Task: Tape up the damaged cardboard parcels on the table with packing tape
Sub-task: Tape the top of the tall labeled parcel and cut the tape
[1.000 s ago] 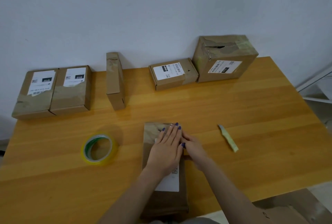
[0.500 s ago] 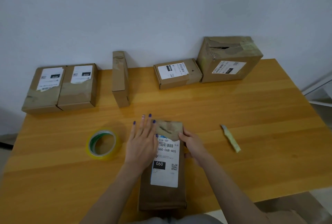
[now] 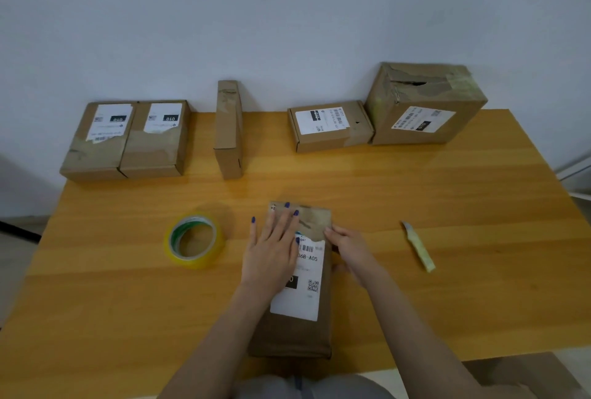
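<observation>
My left fingers (image 3: 280, 222) lie straight and slightly spread, pressed flat on the far end of the parcel (image 3: 295, 331), with the little finger hanging off its left edge over the table (image 3: 447, 206). That left hand (image 3: 271, 254) hides part of the white label. My right hand (image 3: 350, 248) sits against the parcel's right edge, fingertips on the brown patch at the far end. Whether it grips the side or only braces it, I cannot tell. The parcel lies flat at the near middle of the table, its long side running away from me.

I judge I am smoothing down the far end, where the surface looks scuffed. To do it well I would press from the middle outward with flat fingers, leaving no bubble or crease, rub firmly over the far corners, and let the right hand steady the box against sliding. The tape roll (image 3: 193, 240) lies left of the parcel and the small cutter (image 3: 417, 246) to the right. More boxes wait along the far edge, the big box (image 3: 422, 104) at far right torn on top
</observation>
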Motion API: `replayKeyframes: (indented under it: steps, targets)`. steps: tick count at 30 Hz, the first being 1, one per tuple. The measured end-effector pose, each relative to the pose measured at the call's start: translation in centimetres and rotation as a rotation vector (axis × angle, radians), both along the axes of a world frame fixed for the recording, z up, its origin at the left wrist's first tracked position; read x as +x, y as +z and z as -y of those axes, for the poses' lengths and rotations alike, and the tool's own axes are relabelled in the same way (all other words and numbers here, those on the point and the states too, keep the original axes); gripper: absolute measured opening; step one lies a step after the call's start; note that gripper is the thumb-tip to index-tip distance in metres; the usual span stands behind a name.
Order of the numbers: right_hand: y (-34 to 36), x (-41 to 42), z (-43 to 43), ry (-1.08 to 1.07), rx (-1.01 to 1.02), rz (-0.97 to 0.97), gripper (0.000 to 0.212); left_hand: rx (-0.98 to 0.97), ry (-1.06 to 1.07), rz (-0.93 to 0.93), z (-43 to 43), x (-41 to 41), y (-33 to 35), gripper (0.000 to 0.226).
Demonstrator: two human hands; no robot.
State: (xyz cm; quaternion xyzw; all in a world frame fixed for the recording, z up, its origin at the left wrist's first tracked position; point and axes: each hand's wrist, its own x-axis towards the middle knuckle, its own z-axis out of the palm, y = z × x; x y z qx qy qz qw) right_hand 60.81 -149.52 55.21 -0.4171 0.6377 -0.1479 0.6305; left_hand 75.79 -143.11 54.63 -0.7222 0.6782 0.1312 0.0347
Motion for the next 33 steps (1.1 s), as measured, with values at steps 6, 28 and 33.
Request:
replayKeyframes:
  steps: [6, 28, 33]
  targets:
    - [-0.2, -0.5, -0.8, -0.014, 0.01, -0.012, 0.04, -0.021, 0.35, -0.529, 0.0, 0.1, 0.3, 0.08]
    - [0.8, 0.2, 3.2, -0.006, -0.294, -0.344, 0.032, 0.094, 0.485, -0.628, 2.0, 1.6, 1.9, 0.078]
    - [0.9, 2.3, 3.3, 0.156, -0.31, -0.243, 0.062, 0.043, 0.674, -0.711, 5.4, 0.2, 2.3, 0.086]
